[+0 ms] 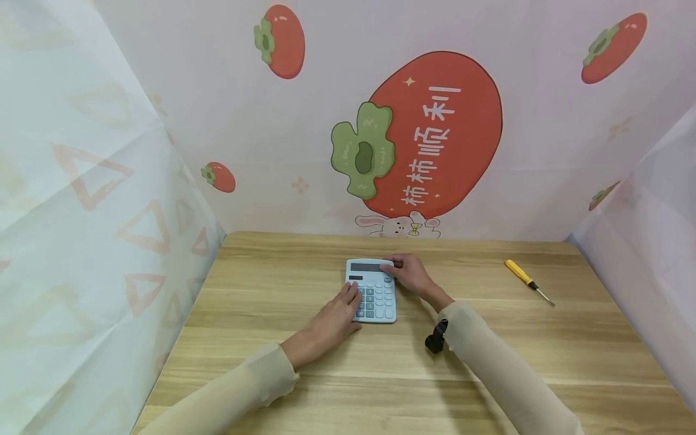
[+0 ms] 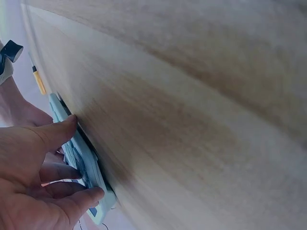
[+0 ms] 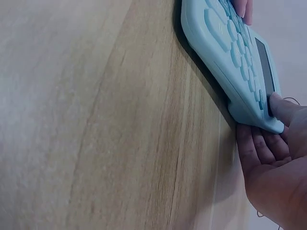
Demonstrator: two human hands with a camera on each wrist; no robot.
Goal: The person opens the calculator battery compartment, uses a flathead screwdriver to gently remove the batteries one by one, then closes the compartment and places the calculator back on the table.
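Observation:
A light blue calculator (image 1: 383, 305) lies on the wooden table with its keys and dark display facing up. My left hand (image 1: 335, 315) holds its left side, the fingers over the left keys and the thumb by the lower-left corner. At the upper-right corner, my right hand (image 1: 411, 275) pinches the calculator. In the right wrist view the right thumb (image 3: 283, 106) presses on the display edge, while the other fingers (image 3: 259, 146) reach beneath that corner. The left wrist view shows the calculator (image 2: 98, 175) edge-on, with the left thumb (image 2: 62, 132) along its side.
A screwdriver (image 1: 520, 273) with a yellow handle lies toward the table's right end. Behind the wooden table (image 1: 261, 272) stands a backdrop (image 1: 261, 121) printed with persimmons, and white sheets hang at both sides. A black device (image 1: 435, 338) is strapped at the right wrist.

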